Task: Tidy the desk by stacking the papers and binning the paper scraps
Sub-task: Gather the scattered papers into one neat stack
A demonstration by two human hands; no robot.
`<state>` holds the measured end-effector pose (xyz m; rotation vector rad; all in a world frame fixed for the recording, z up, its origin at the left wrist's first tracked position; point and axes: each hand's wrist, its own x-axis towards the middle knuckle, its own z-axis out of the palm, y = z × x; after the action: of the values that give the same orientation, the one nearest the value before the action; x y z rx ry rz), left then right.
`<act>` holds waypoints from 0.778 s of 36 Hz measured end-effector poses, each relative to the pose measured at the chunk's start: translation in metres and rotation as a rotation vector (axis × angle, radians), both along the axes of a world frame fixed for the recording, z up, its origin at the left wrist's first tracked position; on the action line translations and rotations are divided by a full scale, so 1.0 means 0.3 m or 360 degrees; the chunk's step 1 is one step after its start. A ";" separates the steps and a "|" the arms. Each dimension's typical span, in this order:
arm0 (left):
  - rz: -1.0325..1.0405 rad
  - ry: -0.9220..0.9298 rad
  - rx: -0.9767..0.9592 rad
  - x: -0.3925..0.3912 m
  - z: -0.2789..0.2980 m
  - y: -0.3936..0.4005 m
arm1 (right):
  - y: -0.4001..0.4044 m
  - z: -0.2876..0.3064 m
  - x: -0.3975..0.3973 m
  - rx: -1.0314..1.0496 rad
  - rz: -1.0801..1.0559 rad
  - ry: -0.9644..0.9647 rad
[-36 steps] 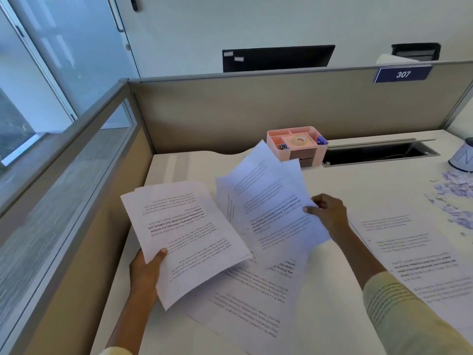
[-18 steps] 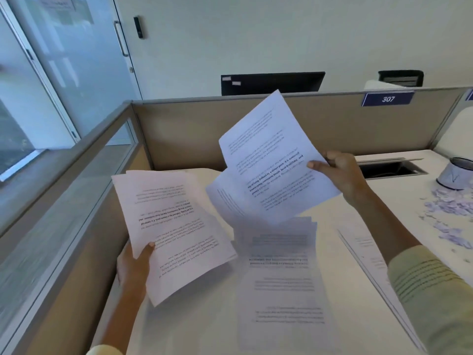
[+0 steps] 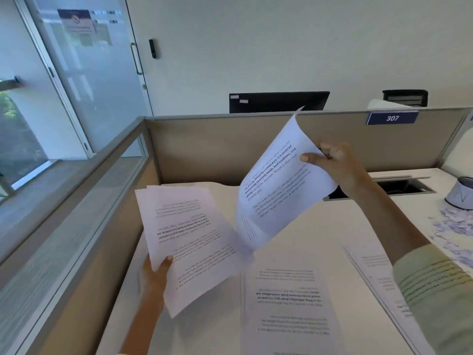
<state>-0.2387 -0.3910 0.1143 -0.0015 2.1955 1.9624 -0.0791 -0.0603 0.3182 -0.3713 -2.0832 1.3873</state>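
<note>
The left hand (image 3: 156, 274) grips a small sheaf of printed sheets (image 3: 186, 242) by its near corner, thumb on top, holding it tilted above the left part of the desk (image 3: 307, 226). The right hand (image 3: 332, 162) pinches a single printed page (image 3: 279, 185) by its right edge and holds it raised and curled, its lower corner dipping down to just beside the sheaf. Below them another printed page (image 3: 289, 303) lies flat on the desk, its text upside down to the camera, and a further page (image 3: 378, 267) lies to the right, partly hidden under the pale green sleeve (image 3: 435, 290). Torn paper scraps (image 3: 455, 226) are scattered at the right edge of the desk, near a small pale round container (image 3: 460, 193) that is cut off by the frame. A dark cable slot (image 3: 399, 187) is sunk into the desk behind the right forearm. The desk is off-white and is fenced by beige partition panels (image 3: 217, 147); the back one carries a blue plate reading 307 (image 3: 392, 118). Over it show a black monitor (image 3: 279, 101) and the top of a dark chair (image 3: 404, 97). To the left stand a frosted glass door (image 3: 89, 73) with a notice on it and a window.
</note>
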 end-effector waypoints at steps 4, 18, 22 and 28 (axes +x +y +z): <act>-0.0072 -0.0203 0.0126 0.049 -0.050 -0.003 | -0.035 0.030 0.015 -0.0121 0.0205 0.0106; -0.0724 -0.0474 0.0351 0.205 -0.019 0.116 | 0.080 -0.063 -0.001 -0.0401 0.0662 -0.0329; -0.0856 -0.0425 0.0309 0.222 0.011 0.123 | 0.125 -0.180 -0.003 -0.0310 0.0457 -0.0625; -0.0916 -0.0551 0.0477 0.250 0.029 0.119 | 0.151 -0.272 0.011 -0.0248 0.0258 -0.0711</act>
<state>-0.1639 -0.3554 0.1231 0.2789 1.4616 1.7671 -0.0757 -0.0149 0.2366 -0.6381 -2.4084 1.6912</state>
